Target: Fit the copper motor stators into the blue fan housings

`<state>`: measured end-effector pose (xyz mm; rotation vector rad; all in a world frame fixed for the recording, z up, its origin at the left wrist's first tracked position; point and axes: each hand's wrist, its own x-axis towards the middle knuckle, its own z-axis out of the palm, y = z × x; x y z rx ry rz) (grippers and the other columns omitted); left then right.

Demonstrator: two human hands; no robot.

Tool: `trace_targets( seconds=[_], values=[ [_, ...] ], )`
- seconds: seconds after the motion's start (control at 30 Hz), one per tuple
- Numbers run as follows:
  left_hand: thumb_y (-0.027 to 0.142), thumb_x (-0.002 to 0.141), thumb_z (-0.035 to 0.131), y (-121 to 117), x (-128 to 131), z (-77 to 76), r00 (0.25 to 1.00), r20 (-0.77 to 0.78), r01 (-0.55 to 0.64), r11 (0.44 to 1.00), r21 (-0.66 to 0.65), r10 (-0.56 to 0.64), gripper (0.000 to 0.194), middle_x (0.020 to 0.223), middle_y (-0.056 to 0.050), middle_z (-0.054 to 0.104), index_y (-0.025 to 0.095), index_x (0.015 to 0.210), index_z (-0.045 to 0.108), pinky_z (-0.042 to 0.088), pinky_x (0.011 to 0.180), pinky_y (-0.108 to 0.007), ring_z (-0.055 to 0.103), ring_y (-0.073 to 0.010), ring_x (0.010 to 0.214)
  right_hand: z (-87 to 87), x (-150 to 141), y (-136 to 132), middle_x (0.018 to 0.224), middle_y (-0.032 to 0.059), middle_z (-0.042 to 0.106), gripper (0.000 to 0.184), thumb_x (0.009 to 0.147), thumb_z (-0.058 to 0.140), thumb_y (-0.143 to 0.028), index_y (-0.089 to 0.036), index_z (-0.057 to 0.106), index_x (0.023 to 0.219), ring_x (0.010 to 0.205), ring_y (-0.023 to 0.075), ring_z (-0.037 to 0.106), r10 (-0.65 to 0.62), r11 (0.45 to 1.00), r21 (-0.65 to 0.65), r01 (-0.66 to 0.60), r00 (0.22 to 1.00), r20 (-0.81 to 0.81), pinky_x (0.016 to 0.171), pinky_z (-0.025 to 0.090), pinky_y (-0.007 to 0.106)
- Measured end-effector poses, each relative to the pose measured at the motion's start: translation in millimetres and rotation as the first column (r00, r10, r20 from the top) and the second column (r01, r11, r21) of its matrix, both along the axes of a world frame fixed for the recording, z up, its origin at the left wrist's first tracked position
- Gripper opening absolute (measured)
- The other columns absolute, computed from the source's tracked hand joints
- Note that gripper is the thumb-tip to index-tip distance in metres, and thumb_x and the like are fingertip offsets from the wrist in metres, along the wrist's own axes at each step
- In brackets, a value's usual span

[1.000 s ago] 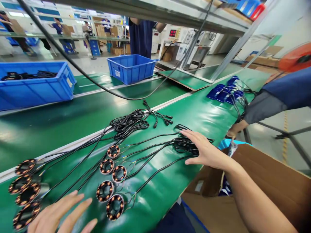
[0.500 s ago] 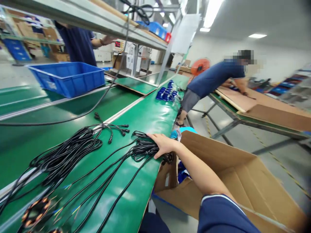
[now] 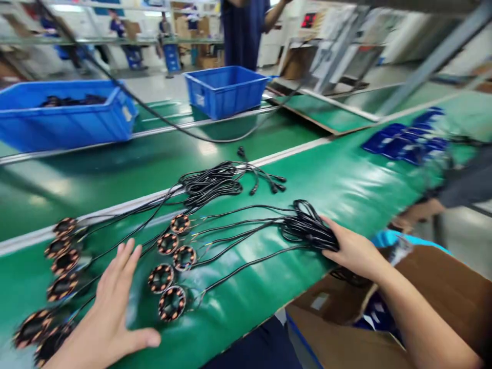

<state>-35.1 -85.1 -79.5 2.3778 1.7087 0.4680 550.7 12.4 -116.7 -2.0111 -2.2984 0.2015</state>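
My right hand (image 3: 355, 251) grips the right end of a coiled bundle of black cables (image 3: 303, 225) on the green work surface (image 3: 253, 302). Thin cables run left from this bundle to several copper-wound stator rings (image 3: 171, 303), with coloured wire ends beside them. Fingers spread and holding nothing, my left hand (image 3: 109, 312) hovers between these rings and another group of stator rings (image 3: 63, 261) at the left. A second bundle of black cables (image 3: 211, 184), with round connectors at its right end, lies farther back.
Blue bins (image 3: 226, 95) stand across the bench, the left one (image 3: 65, 125) holding dark parts. A loose cable (image 3: 192, 134) hangs across the view. Blue packets (image 3: 407, 138) lie at the right. Below the edge is an open cardboard box (image 3: 338, 333). A co-worker (image 3: 246, 36) stands behind.
The view has swung left and down, bringing the stator rings and the second blue bin into sight. My left hand has come into view; my right hand remains on the cable bundle.
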Motion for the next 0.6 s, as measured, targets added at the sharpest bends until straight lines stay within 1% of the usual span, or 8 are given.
trace_targets(
  seconds=[0.07, 0.1, 0.23, 0.3, 0.37, 0.47, 0.53, 0.6],
  values=[
    [0.096, 0.071, 0.049, -8.2, 2.2, 3.3, 0.997, 0.006, -0.073, 0.997, -0.038, 0.073, 0.126, 0.169, -0.018, 0.007, 0.023, 0.163, 0.001, 0.028, 0.117, -0.070, 0.013, -0.0479, 0.153, -8.6, 9.9, 4.4, 0.133, 0.0151, 0.065, 0.089, 0.074, 0.060, -0.039, -0.015, 0.035, 0.156, 0.107, 0.0412, 0.068, 0.013, 1.000, -0.013, -0.013, 1.000, 0.027, 0.081, 0.060, 0.048],
    [0.096, 0.071, 0.048, -10.4, 3.3, 3.8, 0.996, 0.002, -0.091, 0.995, -0.047, 0.091, 0.125, 0.169, -0.018, 0.007, 0.024, 0.163, 0.001, 0.028, 0.117, -0.070, 0.014, -0.0475, 0.153, -10.8, 13.4, 5.0, 0.129, 0.0154, 0.067, 0.089, 0.074, 0.061, -0.041, -0.015, 0.036, 0.155, 0.103, 0.0422, 0.069, 0.014, 1.000, -0.020, -0.013, 0.999, 0.033, 0.077, 0.060, 0.049],
    [0.092, 0.075, 0.049, -14.8, 7.4, 3.4, 0.996, -0.013, -0.090, 0.995, -0.042, 0.089, 0.122, 0.169, -0.018, 0.006, 0.023, 0.162, 0.000, 0.028, 0.117, -0.071, 0.012, -0.0478, 0.153, -11.7, 17.8, 2.3, 0.117, 0.0168, 0.070, 0.090, 0.076, 0.058, -0.046, -0.013, 0.035, 0.156, 0.094, 0.0419, 0.071, 0.000, 0.999, -0.039, 0.001, 0.999, 0.037, 0.072, 0.059, 0.048],
    [0.093, 0.074, 0.050, -13.6, 11.9, 2.8, 0.998, -0.017, -0.062, 0.997, -0.047, 0.062, 0.124, 0.169, -0.019, 0.004, 0.022, 0.162, -0.001, 0.026, 0.117, -0.071, 0.011, -0.0476, 0.153, -10.2, 16.4, 1.5, 0.117, 0.0165, 0.070, 0.090, 0.076, 0.058, -0.046, -0.014, 0.035, 0.157, 0.092, 0.0414, 0.071, -0.007, 0.999, -0.039, 0.009, 0.999, 0.039, 0.071, 0.059, 0.048],
    [0.094, 0.070, 0.052, -9.3, 18.7, 1.0, 0.999, -0.032, -0.016, 0.999, -0.052, 0.014, 0.129, 0.169, -0.020, 0.003, 0.020, 0.162, 0.000, 0.024, 0.118, -0.070, 0.009, -0.0477, 0.154, -7.8, 13.7, 1.5, 0.119, 0.0159, 0.070, 0.089, 0.075, 0.059, -0.044, -0.015, 0.035, 0.156, 0.091, 0.0413, 0.071, -0.015, 0.999, -0.032, 0.017, 0.999, 0.036, 0.071, 0.059, 0.048],
    [0.092, 0.064, 0.063, 0.2, 30.9, -4.6, 0.994, -0.093, 0.052, 0.997, -0.062, -0.058, 0.136, 0.169, -0.021, 0.002, 0.020, 0.162, 0.002, 0.022, 0.119, -0.071, 0.005, -0.0481, 0.154, -2.2, 7.9, 1.6, 0.119, 0.0144, 0.070, 0.090, 0.074, 0.059, -0.042, -0.016, 0.036, 0.156, 0.093, 0.0401, 0.071, -0.028, 0.999, -0.035, 0.029, 0.999, 0.026, 0.073, 0.059, 0.046],
    [0.087, 0.064, 0.070, 6.3, 38.1, -8.9, 0.987, -0.124, 0.092, 0.994, -0.062, -0.099, 0.136, 0.169, -0.021, 0.001, 0.020, 0.162, 0.004, 0.024, 0.119, -0.070, 0.005, -0.0481, 0.154, 2.0, 3.0, 1.6, 0.119, 0.0132, 0.071, 0.089, 0.074, 0.059, -0.040, -0.016, 0.036, 0.156, 0.096, 0.0385, 0.071, -0.028, 0.999, -0.036, 0.028, 0.999, 0.016, 0.075, 0.059, 0.044],
    [0.079, 0.070, 0.073, 11.3, 43.9, -12.2, 0.983, -0.127, 0.125, 0.990, -0.063, -0.132, 0.128, 0.169, -0.020, 0.003, 0.022, 0.162, 0.007, 0.033, 0.116, -0.068, 0.005, -0.0475, 0.154, 5.5, -1.9, 1.5, 0.119, 0.0120, 0.071, 0.087, 0.074, 0.059, -0.037, -0.017, 0.037, 0.156, 0.098, 0.0369, 0.071, -0.035, 0.999, -0.031, 0.036, 0.999, 0.010, 0.078, 0.059, 0.043]
  ],
)
